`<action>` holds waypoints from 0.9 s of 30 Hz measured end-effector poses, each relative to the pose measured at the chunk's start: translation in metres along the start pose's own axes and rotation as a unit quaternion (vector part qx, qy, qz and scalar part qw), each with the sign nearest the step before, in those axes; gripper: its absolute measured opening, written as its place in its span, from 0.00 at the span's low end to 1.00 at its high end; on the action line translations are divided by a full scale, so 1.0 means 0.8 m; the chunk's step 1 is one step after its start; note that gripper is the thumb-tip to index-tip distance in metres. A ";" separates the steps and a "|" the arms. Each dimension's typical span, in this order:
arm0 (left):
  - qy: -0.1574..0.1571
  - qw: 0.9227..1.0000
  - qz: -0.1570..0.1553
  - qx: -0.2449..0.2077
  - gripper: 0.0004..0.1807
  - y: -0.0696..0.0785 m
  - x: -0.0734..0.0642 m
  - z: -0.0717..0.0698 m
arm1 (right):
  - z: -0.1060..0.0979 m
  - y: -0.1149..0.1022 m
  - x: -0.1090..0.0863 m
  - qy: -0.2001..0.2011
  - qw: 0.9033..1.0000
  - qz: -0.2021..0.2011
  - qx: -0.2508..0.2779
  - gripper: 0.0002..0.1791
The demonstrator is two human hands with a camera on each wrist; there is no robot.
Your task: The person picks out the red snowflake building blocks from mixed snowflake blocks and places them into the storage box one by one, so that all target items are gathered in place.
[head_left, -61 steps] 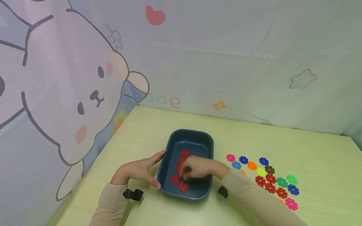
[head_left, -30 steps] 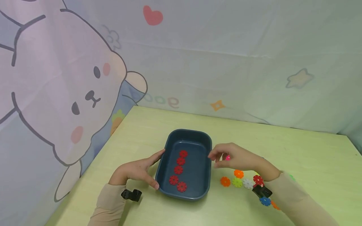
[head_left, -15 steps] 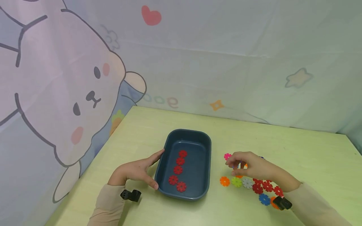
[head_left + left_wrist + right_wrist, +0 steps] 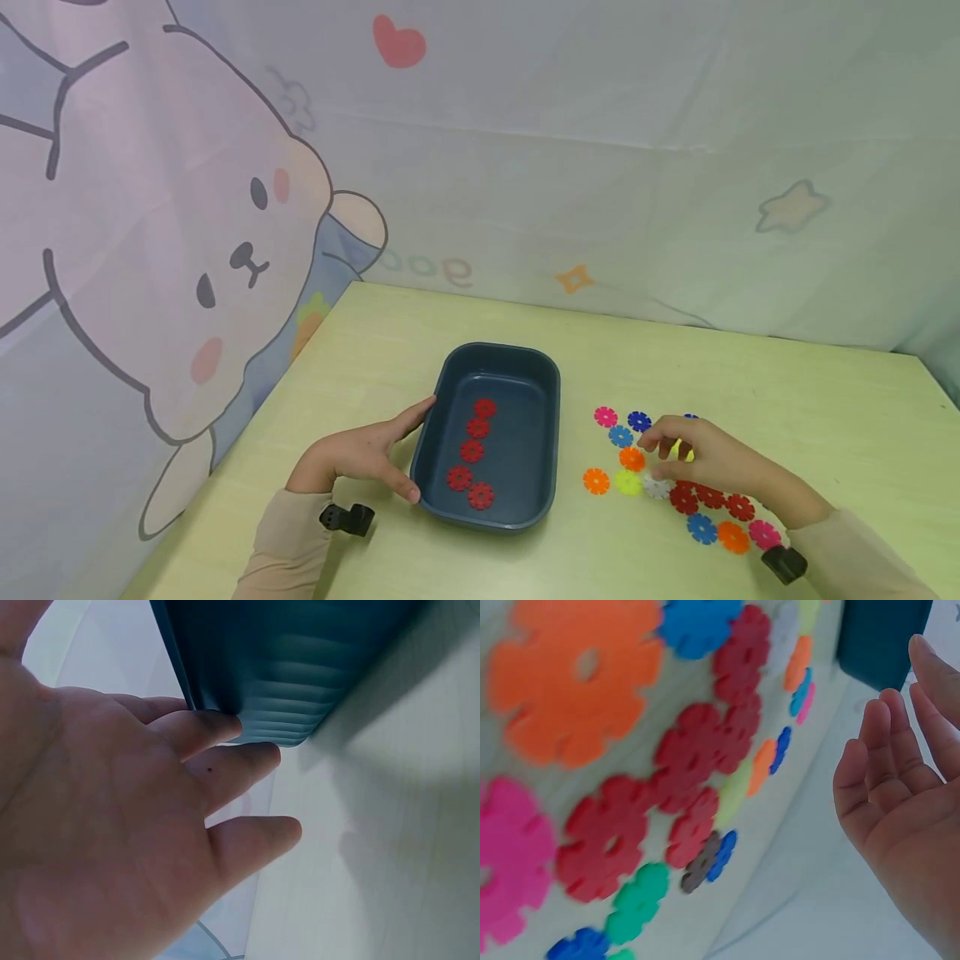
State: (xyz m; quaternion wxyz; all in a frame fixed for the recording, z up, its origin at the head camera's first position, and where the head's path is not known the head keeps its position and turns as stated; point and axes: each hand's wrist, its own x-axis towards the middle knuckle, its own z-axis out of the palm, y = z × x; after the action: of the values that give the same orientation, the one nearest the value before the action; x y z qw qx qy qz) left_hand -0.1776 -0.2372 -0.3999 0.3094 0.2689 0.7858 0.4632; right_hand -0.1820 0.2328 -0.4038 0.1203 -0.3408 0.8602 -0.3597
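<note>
A dark blue rectangular tray (image 4: 521,454) stands on the table, with several red snowflake-shaped plastic discs (image 4: 472,451) lying flat along its left half. At its left side my left hand (image 4: 360,457) touches the rim with thumb and fingers spread; the left wrist view shows those fingers (image 4: 232,769) straight against the outer wall. My right hand (image 4: 712,457) hovers over the scattered discs right of the tray, fingers loosely bent and holding nothing. Beneath and in front of it lie several dark red discs (image 4: 710,497), partly hidden by the hand, and a white one (image 4: 657,487).
Around the right hand lie discs in other colours: orange (image 4: 596,481), yellow-green (image 4: 628,482), light blue (image 4: 702,528) and pink (image 4: 765,535). Green and brown ones (image 4: 701,862) show in the right wrist view. A printed cloth (image 4: 600,167) hangs behind the table.
My right hand has left the tray's inside and moved right, over the loose discs. The red discs stay in the tray. My left hand keeps its place at the rim.
</note>
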 end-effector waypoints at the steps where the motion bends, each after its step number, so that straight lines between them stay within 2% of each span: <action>1: -0.001 1.000 0.000 0.000 0.69 0.000 0.000 0.000 | 0.000 0.003 -0.003 0.001 1.000 0.003 -0.001 0.14; 8: -0.003 1.000 0.005 -0.005 0.70 -0.003 0.001 0.000 | -0.002 0.025 -0.017 -0.006 0.999 0.033 -0.021 0.14; 17: -0.005 1.000 0.007 -0.005 0.69 -0.002 0.001 0.000 | -0.007 0.041 -0.024 -0.031 0.995 0.050 -0.083 0.13; 27: -0.005 1.000 0.008 -0.007 0.69 -0.001 0.000 0.001 | -0.006 0.051 -0.023 -0.049 0.993 0.071 -0.078 0.12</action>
State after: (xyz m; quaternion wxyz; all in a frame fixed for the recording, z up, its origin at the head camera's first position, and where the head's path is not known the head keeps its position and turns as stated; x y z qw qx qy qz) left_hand -0.1772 -0.2371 -0.4009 0.3113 0.2753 0.7789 0.4697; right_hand -0.1910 0.2686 -0.4301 0.1602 -0.3046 0.9008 -0.2648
